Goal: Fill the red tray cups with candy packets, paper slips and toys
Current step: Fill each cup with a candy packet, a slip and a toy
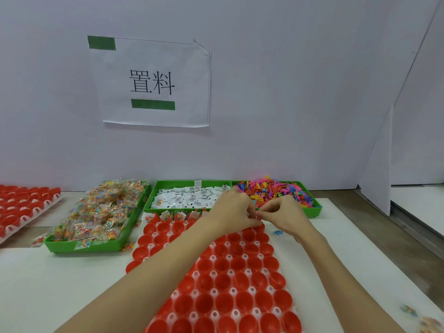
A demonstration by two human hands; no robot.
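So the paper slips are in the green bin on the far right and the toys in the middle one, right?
Not quite: the head view shows them swapped. The paper slips fill the middle green bin, and the toys fill the far right one.

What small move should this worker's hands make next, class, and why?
Probably lower the small item into a far-row cup at the right end of the red tray. The left hand and right hand meet there, fingers pinched together. Far-row cups further left already hold candy packets; nearer rows look empty. What they pinch is too small to identify.

Bright, even light; soft shadows; wide-angle edge warping.
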